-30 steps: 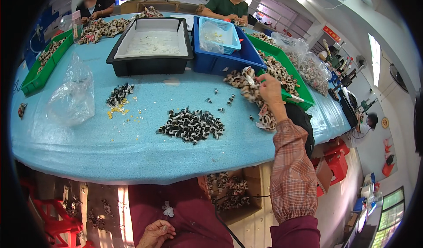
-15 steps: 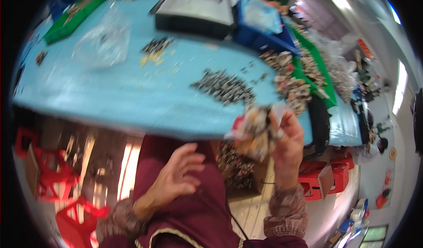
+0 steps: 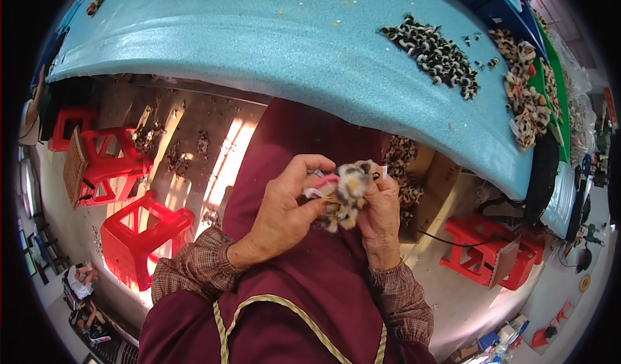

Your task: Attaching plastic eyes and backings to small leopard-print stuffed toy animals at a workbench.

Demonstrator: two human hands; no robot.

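Note:
In front of my lap, both hands meet on a small furry plush toy (image 3: 353,184), patched in white, tan and black. The fingers of my left hand (image 3: 279,212) are closed on its left side, where a pink and white strip (image 3: 321,184) sticks out. On the other side my right hand (image 3: 380,216) grips the toy, with a small white tab showing by its fingertips. Part of the plush is hidden behind the fingers. On the table beyond lies a heap of small black-and-white pieces (image 3: 432,55).
The blue-covered table (image 3: 259,47) curves across ahead. Furry plush pieces (image 3: 529,96) are piled at its right, beside a green tray (image 3: 561,121) and a blue bin (image 3: 501,5). Below stands a carton (image 3: 436,192) of similar pieces. Red stools (image 3: 139,235) stand left and right.
The view has tipped down toward my lap. My right hand has brought the plush toy left and closer. My left hand, open and apart before, now grips it too.

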